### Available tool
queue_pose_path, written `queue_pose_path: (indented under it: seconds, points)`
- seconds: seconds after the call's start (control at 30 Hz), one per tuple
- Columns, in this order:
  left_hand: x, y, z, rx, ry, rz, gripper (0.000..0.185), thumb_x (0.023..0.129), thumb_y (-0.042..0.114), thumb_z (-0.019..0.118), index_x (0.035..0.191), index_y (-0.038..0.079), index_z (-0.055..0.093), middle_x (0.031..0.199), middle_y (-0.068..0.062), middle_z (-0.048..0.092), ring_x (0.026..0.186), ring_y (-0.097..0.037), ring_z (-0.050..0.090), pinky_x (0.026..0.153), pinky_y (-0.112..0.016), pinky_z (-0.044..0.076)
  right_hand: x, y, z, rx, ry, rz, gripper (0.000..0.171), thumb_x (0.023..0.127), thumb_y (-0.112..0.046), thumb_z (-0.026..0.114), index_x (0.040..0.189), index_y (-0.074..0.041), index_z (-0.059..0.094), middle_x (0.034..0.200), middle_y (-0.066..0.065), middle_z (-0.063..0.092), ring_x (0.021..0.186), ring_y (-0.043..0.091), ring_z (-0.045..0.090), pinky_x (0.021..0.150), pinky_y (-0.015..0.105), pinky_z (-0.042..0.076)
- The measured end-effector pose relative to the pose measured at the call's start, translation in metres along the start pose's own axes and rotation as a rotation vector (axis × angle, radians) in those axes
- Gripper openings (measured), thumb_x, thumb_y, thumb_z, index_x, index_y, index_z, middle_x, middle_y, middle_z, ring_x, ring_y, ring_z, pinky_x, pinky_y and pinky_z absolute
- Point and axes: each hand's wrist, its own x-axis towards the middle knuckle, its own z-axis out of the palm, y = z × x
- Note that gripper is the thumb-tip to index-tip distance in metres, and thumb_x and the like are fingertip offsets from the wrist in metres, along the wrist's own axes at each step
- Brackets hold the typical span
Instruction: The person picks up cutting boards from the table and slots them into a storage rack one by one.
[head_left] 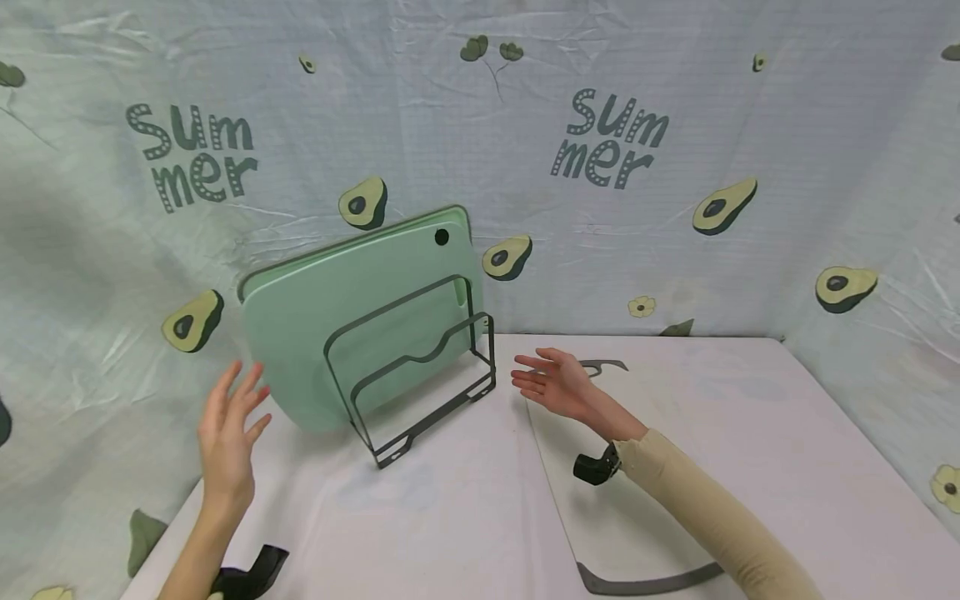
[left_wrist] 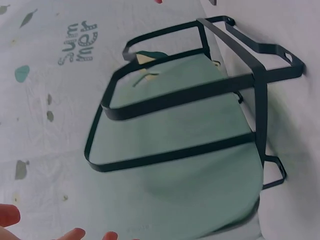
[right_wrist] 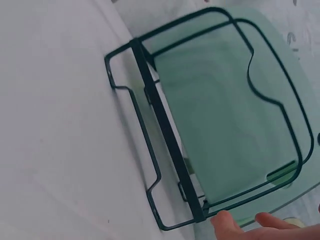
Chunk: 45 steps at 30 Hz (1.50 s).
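Note:
Pale green cutting boards (head_left: 300, 342) stand on edge, tilted, in a dark metal rack (head_left: 435, 423); one shows in front, with another green rim behind it. My left hand (head_left: 228, 442) is raised to the left of the boards, its fingers loosely spread and apart from them. On the rack's right, my right hand (head_left: 551, 383) hovers palm-in over the table with nothing in it. The right wrist view shows its fingertips (right_wrist: 225, 222) near the rack's end. Fingertips (left_wrist: 10, 215) of the left hand appear at the bottom of the left wrist view.
A white board (head_left: 600, 533) with grey ends lies flat on the white table (head_left: 765, 467), partly hidden by my right forearm. Black wrist cameras (head_left: 596, 467) are strapped to both wrists. A cloth with avocado prints (head_left: 720, 207) hangs behind and along the sides.

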Motion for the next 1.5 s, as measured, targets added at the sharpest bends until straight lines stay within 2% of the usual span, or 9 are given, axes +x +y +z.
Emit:
queue_pose_path:
  seconds: [0.27,0.53,0.67,0.8,0.87,0.93,1.07,1.33,1.5]
  points:
    - [-0.021,0.007,0.013,-0.098,-0.054,0.078,0.041,0.094,0.011,0.04,0.134,0.003,0.036,0.114,0.01,0.059,0.099,-0.004,0.058,0.076,-0.013,0.046,-0.037,0.002,-0.008,-0.086,-0.035,-0.036,0.055,0.097,-0.027,0.019,0.142,-0.001,0.004,0.149,0.021,-0.001,0.138,0.032,0.004,0.112,0.037,0.005]
    - [-0.036,0.003,0.026,-0.052,-0.08,0.135,0.039,0.093,0.006,0.041,0.131,0.0,0.04,0.112,0.011,0.061,0.101,-0.006,0.057,0.079,-0.012,0.045,-0.073,0.002,-0.022,-0.137,-0.065,-0.038,0.055,0.098,-0.028,0.018,0.142,0.0,-0.002,0.149,0.021,-0.005,0.138,0.032,-0.001,0.112,0.038,0.003]
    - [-0.041,-0.002,0.033,-0.099,-0.121,0.22,0.034,0.091,0.001,0.041,0.125,-0.003,0.045,0.108,0.007,0.064,0.098,-0.007,0.06,0.078,-0.014,0.047,-0.088,0.003,-0.031,-0.15,-0.068,-0.048,0.055,0.098,-0.027,0.019,0.142,0.0,-0.003,0.15,0.019,0.0,0.138,0.03,0.0,0.112,0.034,0.014]
    - [-0.046,-0.005,0.039,-0.162,-0.189,0.275,0.032,0.091,-0.003,0.039,0.122,-0.007,0.047,0.105,0.002,0.066,0.095,-0.009,0.062,0.078,-0.017,0.049,-0.101,0.004,-0.039,-0.176,-0.066,-0.069,0.055,0.099,-0.027,0.022,0.142,-0.001,-0.001,0.145,0.01,0.021,0.138,0.031,0.0,0.108,0.029,0.026]
    - [-0.049,-0.006,0.043,-0.167,-0.228,0.281,0.032,0.091,-0.003,0.038,0.121,-0.008,0.046,0.105,0.002,0.066,0.095,-0.01,0.063,0.078,-0.018,0.049,-0.107,0.005,-0.043,-0.196,-0.074,-0.085,0.054,0.099,-0.026,0.023,0.142,-0.001,0.002,0.138,0.004,0.031,0.138,0.029,0.006,0.106,0.027,0.029]
    - [-0.051,-0.007,0.047,-0.151,-0.278,0.289,0.032,0.091,-0.004,0.037,0.121,-0.009,0.046,0.106,0.002,0.066,0.095,-0.009,0.062,0.079,-0.019,0.049,-0.114,0.005,-0.048,-0.23,-0.077,-0.107,0.052,0.099,-0.024,0.023,0.142,0.0,0.007,0.131,-0.003,0.039,0.136,0.023,0.022,0.103,0.025,0.033]
    - [-0.055,-0.012,0.056,-0.115,-0.396,0.308,0.032,0.092,-0.004,0.037,0.123,-0.009,0.044,0.109,0.004,0.064,0.096,-0.008,0.061,0.079,-0.019,0.049,-0.125,0.006,-0.059,-0.322,-0.082,-0.153,0.046,0.099,-0.023,0.022,0.141,-0.003,0.02,0.122,-0.012,0.046,0.119,0.005,0.045,0.099,0.021,0.036]
    - [-0.067,-0.024,0.08,-0.045,-0.553,0.184,0.031,0.092,0.001,0.039,0.122,-0.004,0.046,0.108,0.007,0.064,0.095,-0.007,0.061,0.078,-0.021,0.049,-0.146,0.006,-0.083,-0.324,-0.13,-0.165,0.042,0.1,-0.02,0.017,0.136,-0.013,0.037,0.121,-0.017,0.05,0.115,0.0,0.048,0.096,0.019,0.039]
    - [-0.079,-0.034,0.098,0.011,-0.637,0.008,0.033,0.091,0.002,0.04,0.123,0.0,0.047,0.115,-0.014,0.06,0.095,-0.008,0.061,0.079,-0.025,0.049,-0.158,0.005,-0.1,-0.274,-0.147,-0.128,0.043,0.1,-0.021,0.015,0.134,-0.018,0.041,0.121,-0.018,0.052,0.113,-0.001,0.05,0.095,0.021,0.04]
